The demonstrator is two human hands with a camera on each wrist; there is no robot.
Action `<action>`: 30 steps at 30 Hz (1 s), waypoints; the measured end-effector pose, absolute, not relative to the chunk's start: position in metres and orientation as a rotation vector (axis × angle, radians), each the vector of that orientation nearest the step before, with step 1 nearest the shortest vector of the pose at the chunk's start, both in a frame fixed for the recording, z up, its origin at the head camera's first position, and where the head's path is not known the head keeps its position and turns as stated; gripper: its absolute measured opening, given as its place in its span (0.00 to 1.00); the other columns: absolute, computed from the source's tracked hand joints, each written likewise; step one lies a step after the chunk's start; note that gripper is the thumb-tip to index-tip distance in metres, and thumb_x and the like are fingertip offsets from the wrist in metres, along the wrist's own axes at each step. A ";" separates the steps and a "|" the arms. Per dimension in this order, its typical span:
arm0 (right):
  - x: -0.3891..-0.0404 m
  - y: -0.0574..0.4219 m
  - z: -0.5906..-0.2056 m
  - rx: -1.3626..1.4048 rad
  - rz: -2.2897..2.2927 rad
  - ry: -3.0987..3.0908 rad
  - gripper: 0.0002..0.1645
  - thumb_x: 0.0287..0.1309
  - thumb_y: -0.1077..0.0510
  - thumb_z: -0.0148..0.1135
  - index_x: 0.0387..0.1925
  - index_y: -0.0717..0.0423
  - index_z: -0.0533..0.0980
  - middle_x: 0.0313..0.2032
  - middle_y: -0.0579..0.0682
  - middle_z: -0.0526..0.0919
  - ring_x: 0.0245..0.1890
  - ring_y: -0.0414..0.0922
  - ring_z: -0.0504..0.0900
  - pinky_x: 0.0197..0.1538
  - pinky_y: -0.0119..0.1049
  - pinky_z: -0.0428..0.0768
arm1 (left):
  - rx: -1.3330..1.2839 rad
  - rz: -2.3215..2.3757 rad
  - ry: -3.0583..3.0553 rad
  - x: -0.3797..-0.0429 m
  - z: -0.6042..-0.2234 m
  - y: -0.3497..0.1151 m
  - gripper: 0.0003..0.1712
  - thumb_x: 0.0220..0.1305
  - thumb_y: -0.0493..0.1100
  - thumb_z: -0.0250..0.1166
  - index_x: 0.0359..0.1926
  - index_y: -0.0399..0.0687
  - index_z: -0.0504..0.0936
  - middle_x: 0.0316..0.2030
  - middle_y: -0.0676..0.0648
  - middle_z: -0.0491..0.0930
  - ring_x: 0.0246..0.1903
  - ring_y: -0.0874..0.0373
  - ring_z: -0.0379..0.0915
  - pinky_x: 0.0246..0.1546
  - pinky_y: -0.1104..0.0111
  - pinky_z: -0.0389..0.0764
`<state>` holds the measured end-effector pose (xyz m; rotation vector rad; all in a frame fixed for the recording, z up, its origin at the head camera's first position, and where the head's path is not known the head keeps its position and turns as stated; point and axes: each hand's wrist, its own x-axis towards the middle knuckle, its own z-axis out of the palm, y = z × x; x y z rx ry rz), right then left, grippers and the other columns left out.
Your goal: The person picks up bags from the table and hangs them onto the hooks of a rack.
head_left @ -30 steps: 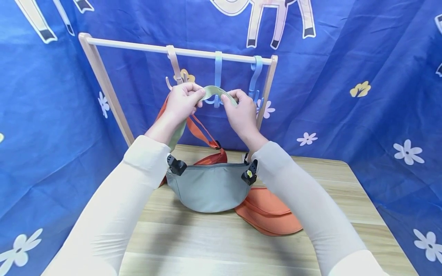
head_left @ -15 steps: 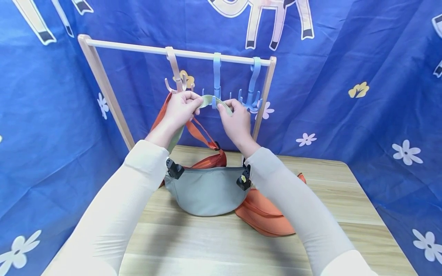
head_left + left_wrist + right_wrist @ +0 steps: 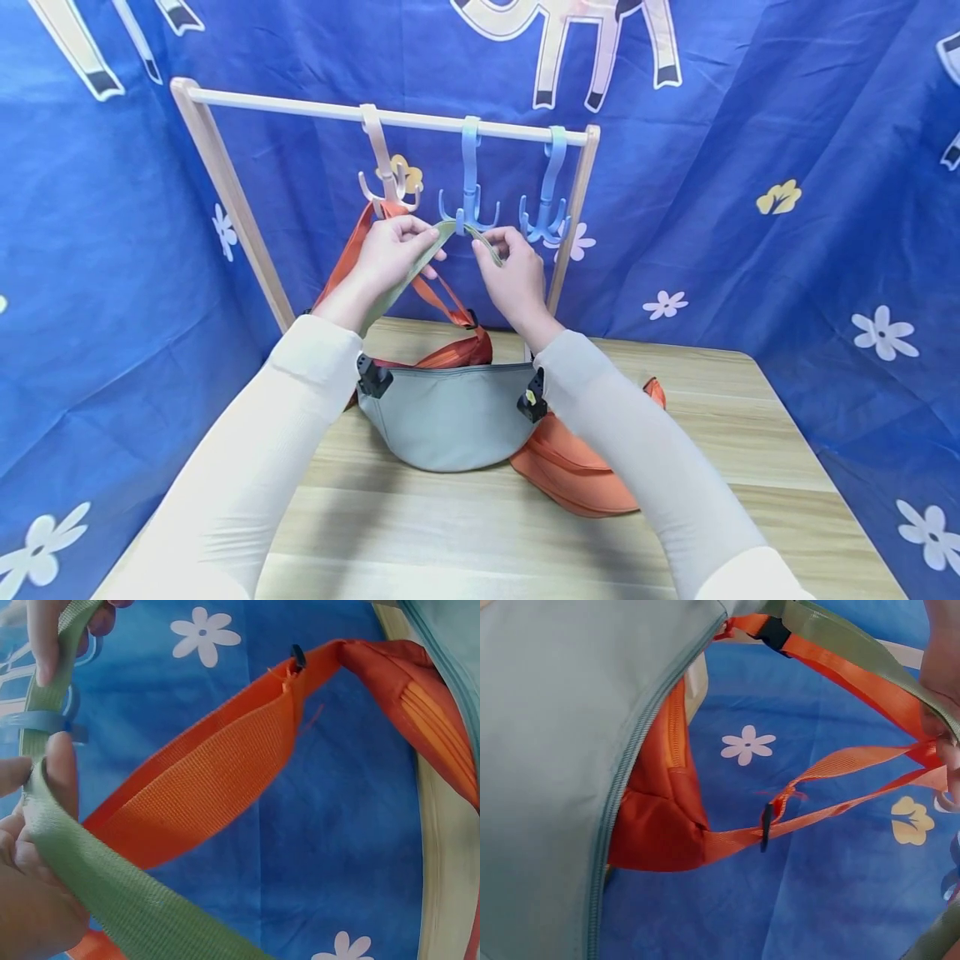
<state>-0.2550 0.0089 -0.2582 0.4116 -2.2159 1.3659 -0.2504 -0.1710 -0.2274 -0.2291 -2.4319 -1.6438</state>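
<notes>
The grey-green waist bag (image 3: 450, 421) hangs just above the table by its light green strap (image 3: 112, 889). My left hand (image 3: 393, 254) pinches the strap left of the middle blue hook (image 3: 470, 171). On the other side of that hook, my right hand (image 3: 514, 279) pinches the same strap between thumb and fingers. Between the hands the strap arches behind the hook's front prong (image 3: 46, 720). Behind it a red-orange waist bag (image 3: 656, 817) hangs by its orange strap (image 3: 202, 772) from the pink hook (image 3: 384, 167).
A wooden rack bar (image 3: 288, 99) carries the hooks, with another blue hook (image 3: 550, 192) to the right. On the wooden table (image 3: 450, 533) lies an orange waist bag (image 3: 577, 471), partly behind my right sleeve. Blue patterned cloth (image 3: 712, 208) surrounds the table.
Both hands have come down, lowering the strap from in front of the middle blue hook onto its front prong. The grey-green bag has sunk slightly with it.
</notes>
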 end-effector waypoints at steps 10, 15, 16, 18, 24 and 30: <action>-0.244 0.019 -0.271 0.473 1.372 -2.206 0.19 0.59 0.51 0.64 0.50 0.53 0.75 0.42 0.49 0.78 0.42 0.43 0.75 0.43 0.39 0.72 | -0.220 -1.438 -2.450 -0.244 -0.235 -0.184 0.17 0.64 0.50 0.64 0.43 0.40 0.82 0.38 0.43 0.84 0.33 0.58 0.78 0.31 0.73 0.74; -0.237 0.026 -0.278 0.503 1.366 -2.179 0.23 0.59 0.52 0.64 0.54 0.54 0.73 0.47 0.49 0.77 0.46 0.43 0.74 0.47 0.39 0.71 | -0.247 -1.429 -2.410 -0.240 -0.236 -0.195 0.16 0.62 0.49 0.66 0.42 0.40 0.83 0.32 0.49 0.84 0.31 0.56 0.78 0.29 0.72 0.77; -0.236 0.028 -0.279 0.507 1.367 -2.173 0.23 0.59 0.52 0.64 0.55 0.54 0.73 0.47 0.49 0.76 0.46 0.43 0.74 0.48 0.39 0.71 | -0.253 -1.430 -2.408 -0.238 -0.236 -0.197 0.16 0.62 0.49 0.66 0.42 0.40 0.82 0.32 0.50 0.84 0.30 0.56 0.79 0.28 0.71 0.78; -0.233 0.032 -0.281 0.514 1.371 -2.156 0.24 0.59 0.53 0.65 0.55 0.55 0.73 0.48 0.50 0.76 0.47 0.43 0.74 0.49 0.38 0.71 | -0.250 -1.416 -2.415 -0.235 -0.236 -0.200 0.17 0.62 0.50 0.65 0.43 0.41 0.82 0.32 0.51 0.84 0.29 0.55 0.80 0.27 0.71 0.78; -0.228 0.044 -0.285 0.521 1.359 -2.135 0.23 0.58 0.55 0.66 0.54 0.56 0.73 0.48 0.50 0.76 0.49 0.43 0.74 0.53 0.36 0.70 | -0.233 -1.457 -2.407 -0.223 -0.238 -0.211 0.18 0.64 0.52 0.64 0.43 0.43 0.81 0.37 0.49 0.85 0.34 0.58 0.82 0.29 0.68 0.80; -0.225 0.061 -0.288 0.512 1.335 -2.157 0.21 0.58 0.56 0.65 0.53 0.58 0.75 0.48 0.51 0.77 0.48 0.45 0.75 0.53 0.40 0.69 | -0.238 -1.510 -2.375 -0.213 -0.243 -0.223 0.20 0.64 0.53 0.63 0.44 0.40 0.80 0.38 0.47 0.85 0.38 0.58 0.82 0.33 0.72 0.80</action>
